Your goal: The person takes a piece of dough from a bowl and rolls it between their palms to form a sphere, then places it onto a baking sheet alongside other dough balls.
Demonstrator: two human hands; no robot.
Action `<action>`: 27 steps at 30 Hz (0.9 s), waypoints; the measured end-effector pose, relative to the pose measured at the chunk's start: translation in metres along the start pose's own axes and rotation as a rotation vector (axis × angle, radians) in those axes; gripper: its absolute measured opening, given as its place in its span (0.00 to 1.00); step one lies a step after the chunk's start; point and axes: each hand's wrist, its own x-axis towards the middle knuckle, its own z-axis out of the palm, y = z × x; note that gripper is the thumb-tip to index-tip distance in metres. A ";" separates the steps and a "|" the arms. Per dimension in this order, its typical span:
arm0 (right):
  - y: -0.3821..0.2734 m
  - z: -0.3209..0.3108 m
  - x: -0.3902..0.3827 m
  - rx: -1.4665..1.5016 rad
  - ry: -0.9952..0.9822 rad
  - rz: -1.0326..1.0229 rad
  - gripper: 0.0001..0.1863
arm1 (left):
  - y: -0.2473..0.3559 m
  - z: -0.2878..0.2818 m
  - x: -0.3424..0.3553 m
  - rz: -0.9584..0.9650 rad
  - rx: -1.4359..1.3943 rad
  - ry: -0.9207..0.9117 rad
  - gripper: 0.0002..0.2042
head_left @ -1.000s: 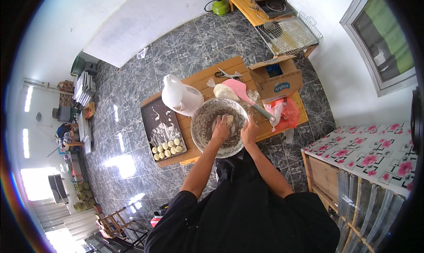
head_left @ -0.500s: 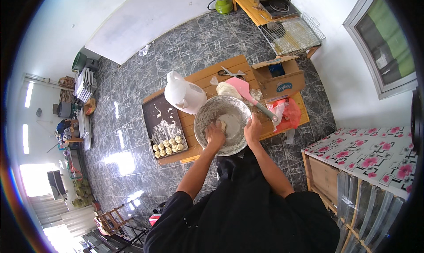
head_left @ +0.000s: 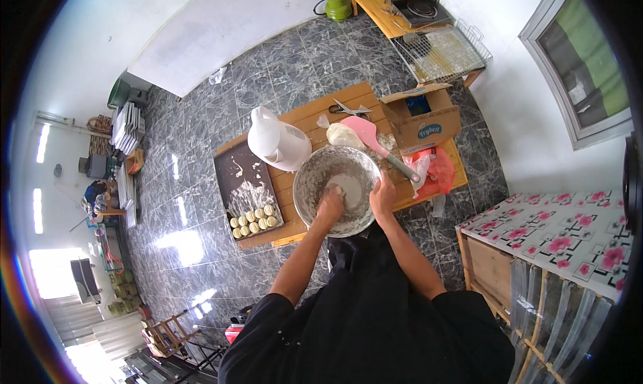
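Note:
A large metal bowl (head_left: 309, 176), its inside smeared with flour, stands tilted toward me at the table's near edge. My left hand (head_left: 329, 204) is down inside it, fingers curled round a pale lump of dough (head_left: 340, 191) that shows only at the fingertips. My right hand (head_left: 383, 198) grips the bowl's right rim. On the left, several round striped dough pieces (head_left: 252, 221) sit in rows at the near end of a dark, floury tray (head_left: 236, 173). Behind the bowl lie a pale dough mass (head_left: 343, 135) and a pink spatula (head_left: 366, 131) with a grey handle.
A white plastic jug (head_left: 280, 143) stands between tray and bowl on the wooden table (head_left: 315, 113). Scissors (head_left: 348, 109) lie at the back. An open cardboard box (head_left: 422, 121) and a red plastic bag (head_left: 439, 172) are on the right. A flower-patterned counter (head_left: 556, 230) is farther right.
My left hand has turned and closed more over the dough inside the bowl, so less of the dough shows. My right hand keeps its grip on the rim.

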 end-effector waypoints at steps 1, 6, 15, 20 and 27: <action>0.001 0.000 0.000 0.006 0.012 -0.004 0.16 | 0.001 -0.002 0.002 -0.015 -0.088 -0.034 0.21; 0.001 -0.003 -0.002 0.040 -0.037 0.024 0.17 | 0.022 -0.038 0.009 -0.143 -0.192 0.160 0.18; -0.010 -0.013 0.001 0.057 -0.086 0.091 0.18 | 0.035 -0.078 -0.022 0.209 0.080 -0.100 0.24; -0.009 -0.013 0.000 0.046 -0.101 0.088 0.18 | 0.015 -0.057 -0.002 0.048 -0.175 -0.012 0.25; 0.000 -0.002 -0.002 -0.002 0.017 -0.016 0.16 | 0.035 0.012 -0.023 0.152 0.247 -0.146 0.20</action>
